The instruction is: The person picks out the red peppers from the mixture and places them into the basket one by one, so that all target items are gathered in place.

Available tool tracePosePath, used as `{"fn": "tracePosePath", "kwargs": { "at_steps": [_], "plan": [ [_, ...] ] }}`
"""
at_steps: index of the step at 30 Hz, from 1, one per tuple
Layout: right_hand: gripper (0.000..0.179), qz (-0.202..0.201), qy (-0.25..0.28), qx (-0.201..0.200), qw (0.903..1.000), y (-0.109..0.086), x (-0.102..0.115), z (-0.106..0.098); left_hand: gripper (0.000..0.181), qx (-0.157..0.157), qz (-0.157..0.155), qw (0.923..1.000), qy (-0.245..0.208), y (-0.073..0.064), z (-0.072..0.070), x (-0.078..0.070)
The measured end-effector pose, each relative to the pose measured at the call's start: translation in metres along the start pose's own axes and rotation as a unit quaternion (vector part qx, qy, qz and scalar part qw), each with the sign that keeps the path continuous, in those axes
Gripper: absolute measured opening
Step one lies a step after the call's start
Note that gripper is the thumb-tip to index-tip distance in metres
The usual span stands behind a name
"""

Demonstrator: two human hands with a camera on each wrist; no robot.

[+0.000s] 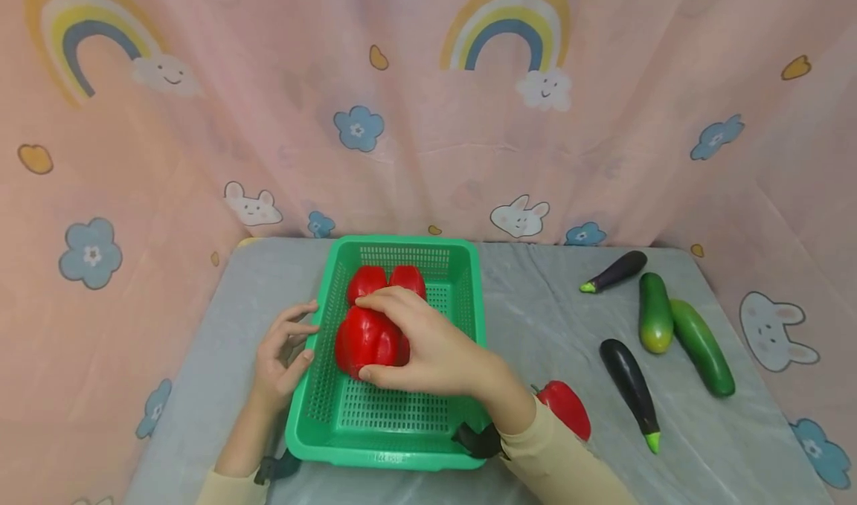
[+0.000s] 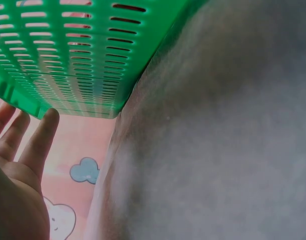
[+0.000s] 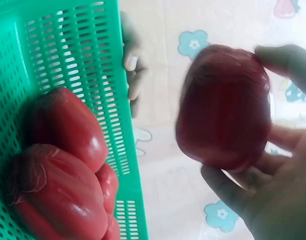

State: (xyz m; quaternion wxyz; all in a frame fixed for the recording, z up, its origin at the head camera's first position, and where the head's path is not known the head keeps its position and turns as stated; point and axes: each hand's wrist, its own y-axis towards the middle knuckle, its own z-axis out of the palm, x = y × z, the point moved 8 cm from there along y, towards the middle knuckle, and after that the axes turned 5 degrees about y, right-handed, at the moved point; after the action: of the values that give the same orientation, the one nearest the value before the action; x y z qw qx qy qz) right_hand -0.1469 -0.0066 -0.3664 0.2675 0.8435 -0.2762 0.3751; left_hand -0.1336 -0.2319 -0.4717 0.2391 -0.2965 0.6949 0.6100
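Observation:
My right hand (image 1: 435, 349) grips a red bell pepper (image 1: 367, 340) between thumb and fingers, over the green basket (image 1: 395, 458). The right wrist view shows this pepper raised above the basket's side wall, with fingertips at both ends of it. Several more red bell peppers (image 3: 67, 195) lie together in the basket, towards its far left part; the held one partly hides them in the head view. At the basket's left rim is my left hand (image 1: 280, 360), its fingers (image 2: 42, 137) extended and fingertips right at the rim.
Right of the basket, one red pepper (image 1: 565, 408) lies on the grey cloth (image 1: 529, 304), partly behind my right sleeve. Farther right are two eggplants, one near (image 1: 631, 390) and one far (image 1: 614, 271), and two green cucumber-like vegetables (image 1: 703, 349). A pink patterned curtain (image 1: 428, 155) hangs behind.

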Motion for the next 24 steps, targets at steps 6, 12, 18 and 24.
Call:
{"fn": "tracePosePath", "kwargs": {
  "at_steps": [6,12,18,24],
  "plan": [
    [0.081,0.003,-0.020,0.023,0.9995,0.006,-0.006,0.013,0.030,0.000,-0.009,1.0000,-0.001,0.000,0.001,0.000],
    [0.078,0.000,-0.031,0.056,0.9980,0.014,-0.011,0.027,0.031,0.000,-0.013,0.9999,0.000,0.000,0.001,0.000],
    [0.076,0.011,-0.014,0.083,0.9964,0.014,-0.018,0.037,0.030,0.000,-0.010,0.9999,-0.010,0.000,0.002,-0.001],
    [0.074,0.010,-0.003,0.123,0.9924,0.016,-0.027,0.052,0.029,-0.002,-0.005,0.9999,-0.015,-0.001,0.000,0.000]
  ]
}}
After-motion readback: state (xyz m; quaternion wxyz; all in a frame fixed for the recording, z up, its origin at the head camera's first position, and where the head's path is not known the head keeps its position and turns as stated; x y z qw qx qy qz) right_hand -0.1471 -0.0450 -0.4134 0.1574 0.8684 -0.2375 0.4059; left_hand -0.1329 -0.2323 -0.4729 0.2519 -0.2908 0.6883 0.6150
